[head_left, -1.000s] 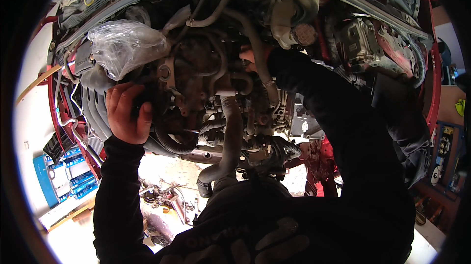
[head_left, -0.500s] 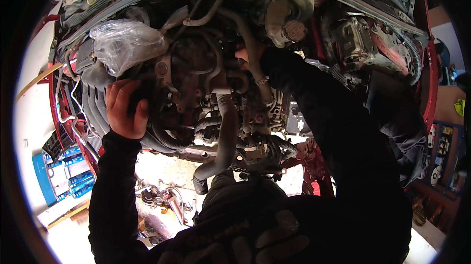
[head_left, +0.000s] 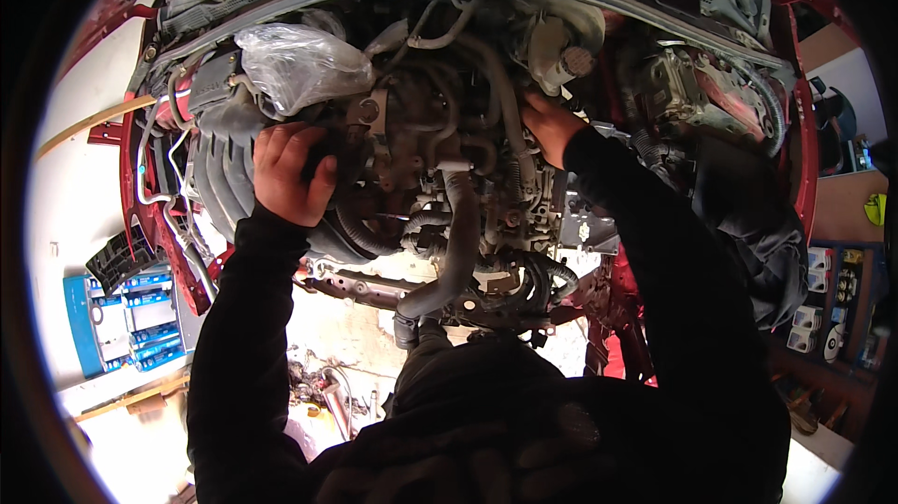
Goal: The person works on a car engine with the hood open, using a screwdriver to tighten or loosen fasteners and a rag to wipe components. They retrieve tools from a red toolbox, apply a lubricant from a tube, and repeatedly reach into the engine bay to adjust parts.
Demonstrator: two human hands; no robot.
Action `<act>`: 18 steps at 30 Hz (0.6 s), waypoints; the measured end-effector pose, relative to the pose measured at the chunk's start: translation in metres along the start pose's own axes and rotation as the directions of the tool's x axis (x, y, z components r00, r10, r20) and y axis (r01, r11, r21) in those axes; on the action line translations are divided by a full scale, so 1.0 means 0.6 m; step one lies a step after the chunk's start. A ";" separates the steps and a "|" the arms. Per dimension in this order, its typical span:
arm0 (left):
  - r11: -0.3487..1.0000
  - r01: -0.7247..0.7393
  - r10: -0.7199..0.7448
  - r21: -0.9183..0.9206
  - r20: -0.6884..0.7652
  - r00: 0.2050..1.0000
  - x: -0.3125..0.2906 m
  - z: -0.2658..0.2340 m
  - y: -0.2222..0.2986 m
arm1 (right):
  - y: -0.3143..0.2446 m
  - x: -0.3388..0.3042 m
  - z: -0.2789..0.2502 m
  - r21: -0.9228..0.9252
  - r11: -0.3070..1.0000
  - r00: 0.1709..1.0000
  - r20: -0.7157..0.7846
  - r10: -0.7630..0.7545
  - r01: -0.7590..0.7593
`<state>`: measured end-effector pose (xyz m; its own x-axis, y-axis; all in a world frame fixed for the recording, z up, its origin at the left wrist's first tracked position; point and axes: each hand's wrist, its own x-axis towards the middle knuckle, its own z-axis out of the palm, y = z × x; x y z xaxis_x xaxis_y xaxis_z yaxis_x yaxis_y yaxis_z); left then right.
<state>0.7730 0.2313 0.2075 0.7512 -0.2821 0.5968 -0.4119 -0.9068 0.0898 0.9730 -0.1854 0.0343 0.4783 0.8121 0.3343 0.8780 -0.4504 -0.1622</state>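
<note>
An opened engine bay lies in front of me, its engine dusty and crossed by hoses. My left hand is curled over a dark engine part beside the ribbed black intake manifold, thumb apart from the fingers. What lies under that palm is too dark to make out. My right hand reaches down among the hoses, just below a stained fluid reservoir with a round cap. Its fingertips are hidden behind a thick hose. Another thick hose runs down the middle towards me.
Clear plastic film covers a part at the back left. A metal housing sits at the right, with dark cloth below it. The front crossmember spans the near side. Loose parts lie on the floor.
My right hand has drawn back from deep behind the hoses to the right, nearer the reservoir. The left hand keeps its place on the engine. The whole view has shifted.
</note>
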 end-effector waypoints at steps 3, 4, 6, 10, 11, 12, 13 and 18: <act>1.000 -0.009 0.009 -0.008 -0.040 0.999 0.003 -0.004 0.006 | -0.054 -0.040 -0.094 -0.144 0.980 0.988 0.051 0.144 -0.135; 1.000 -0.018 0.018 -0.009 -0.054 0.998 0.004 -0.006 0.007 | -0.077 -0.053 -0.124 -0.190 0.962 0.975 0.063 0.212 -0.197; 1.000 -0.017 0.015 -0.021 -0.085 0.996 0.004 -0.008 0.007 | -0.133 -0.083 -0.178 -0.164 0.943 0.954 0.032 0.298 -0.289; 0.999 0.002 -0.007 -0.047 -0.115 0.993 -0.015 0.000 -0.008 | -0.325 -0.180 -0.221 -0.104 0.837 0.836 -0.195 0.513 -0.538; 0.998 0.003 -0.010 -0.059 -0.116 0.993 -0.023 0.005 -0.015 | -0.382 -0.219 -0.225 -0.122 0.822 0.830 -0.142 0.540 -0.556; 0.997 0.041 -0.046 -0.064 -0.079 0.996 -0.030 0.010 -0.021 | -0.447 -0.262 -0.223 -0.199 0.825 0.839 0.022 0.543 -0.529; 0.999 -0.023 0.018 -0.033 -0.145 0.989 -0.037 0.013 -0.028 | -0.519 -0.297 -0.205 -0.234 0.802 0.811 0.082 0.579 -0.549; 0.951 -0.301 0.308 0.068 -0.219 0.926 -0.031 -0.004 -0.016 | -0.862 -0.460 -0.081 0.049 0.140 0.146 0.481 0.864 -0.989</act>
<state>0.7618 0.2458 0.1975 0.4554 -0.4719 0.7549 -0.5826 -0.7991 -0.1481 0.3862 -0.1945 0.0713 0.8380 -0.0919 -0.5378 -0.3488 -0.8482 -0.3986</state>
